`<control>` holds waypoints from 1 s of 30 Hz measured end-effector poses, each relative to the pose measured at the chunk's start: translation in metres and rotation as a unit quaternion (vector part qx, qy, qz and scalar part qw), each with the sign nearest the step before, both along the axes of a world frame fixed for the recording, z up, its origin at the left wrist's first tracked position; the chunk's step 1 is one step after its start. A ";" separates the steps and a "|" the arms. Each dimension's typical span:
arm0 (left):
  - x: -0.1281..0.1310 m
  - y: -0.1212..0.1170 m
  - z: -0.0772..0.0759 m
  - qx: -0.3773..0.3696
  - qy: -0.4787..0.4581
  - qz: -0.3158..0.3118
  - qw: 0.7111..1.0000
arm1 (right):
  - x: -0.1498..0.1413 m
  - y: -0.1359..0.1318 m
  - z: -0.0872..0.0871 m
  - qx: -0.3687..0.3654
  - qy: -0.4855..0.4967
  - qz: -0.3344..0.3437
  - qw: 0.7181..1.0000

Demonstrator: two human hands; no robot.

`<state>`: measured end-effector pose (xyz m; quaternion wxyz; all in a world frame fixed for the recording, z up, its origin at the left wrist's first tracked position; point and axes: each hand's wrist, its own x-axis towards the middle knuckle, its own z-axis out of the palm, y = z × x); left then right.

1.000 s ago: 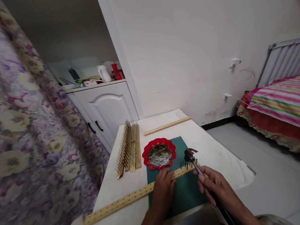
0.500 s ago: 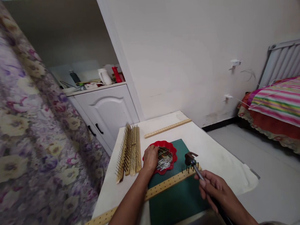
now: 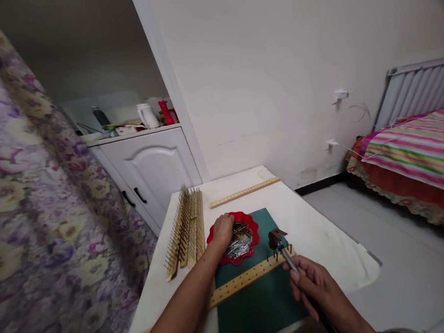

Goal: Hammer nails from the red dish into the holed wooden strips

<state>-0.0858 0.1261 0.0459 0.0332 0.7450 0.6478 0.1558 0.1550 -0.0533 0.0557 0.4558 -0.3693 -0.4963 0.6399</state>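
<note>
My left hand point(image 3: 224, 230) reaches over the near left rim of a scalloped red bowl point(image 3: 255, 237), its fingers curled down among loose nails point(image 3: 240, 243). Its fingertips are hidden, so whatever they pinch does not show. My right hand point(image 3: 315, 282) is wrapped round the handle of a claw hammer point(image 3: 275, 239), whose head is raised over the right end of a wooden strip point(image 3: 245, 279). Several dark nails stand upright in that end; rows of small holes run along the rest. Beneath the strip lies a green mat point(image 3: 263, 307), and my left forearm crosses above the strip.
Left of the bowl, several wooden strips point(image 3: 186, 232) bristle with upright nails. Another drilled strip point(image 3: 245, 192) lies at the back of the white table point(image 3: 301, 222). A floral curtain point(image 3: 62, 217) hangs on the left, a cabinet point(image 3: 159, 164) behind, a bed point(image 3: 409, 153) to the right.
The whole view has shifted slightly. My left hand stays in the red bowl with its fingers among the nails, and my right hand still holds the hammer over the strip.
</note>
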 end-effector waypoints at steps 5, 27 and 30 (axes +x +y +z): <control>-0.004 -0.020 0.007 0.032 0.040 -0.021 0.998 | 0.001 0.000 0.000 0.005 0.005 -0.001 1.000; 0.070 -0.177 0.003 -0.104 -0.513 -0.134 0.841 | -0.012 0.000 -0.007 0.009 -0.026 -0.044 0.999; 0.082 -0.176 -0.009 -0.176 -0.659 -0.089 0.725 | -0.013 0.001 -0.006 0.009 -0.009 -0.046 0.999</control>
